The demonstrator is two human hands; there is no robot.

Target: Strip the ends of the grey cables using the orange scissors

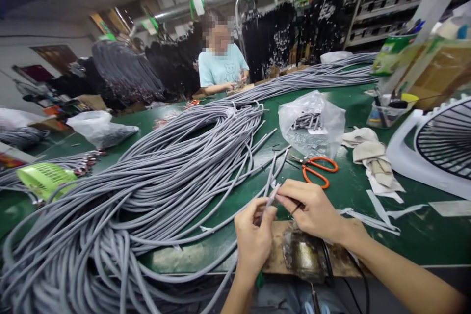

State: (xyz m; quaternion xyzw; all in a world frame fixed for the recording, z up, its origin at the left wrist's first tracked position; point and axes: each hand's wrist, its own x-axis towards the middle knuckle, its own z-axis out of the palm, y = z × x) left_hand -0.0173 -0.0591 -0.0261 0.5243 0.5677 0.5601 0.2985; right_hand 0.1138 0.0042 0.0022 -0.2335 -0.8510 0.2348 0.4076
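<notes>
Partly hidden, grey cable (271, 199), pinched between hands (253, 235) (311, 208)

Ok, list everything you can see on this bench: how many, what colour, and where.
grey cables: many, grey, heaped left and centre
scissors: one pair, orange handles, right of the cables
plastic bag: one, clear, behind the scissors, holding small metal parts
cloth scraps: several, beige, right of the bag
fan: one, white, right edge
co-worker: one, pale blue shirt, across the bench
left hand: one, holding a cable end, near edge
right hand: one, pinching the same cable end
</notes>
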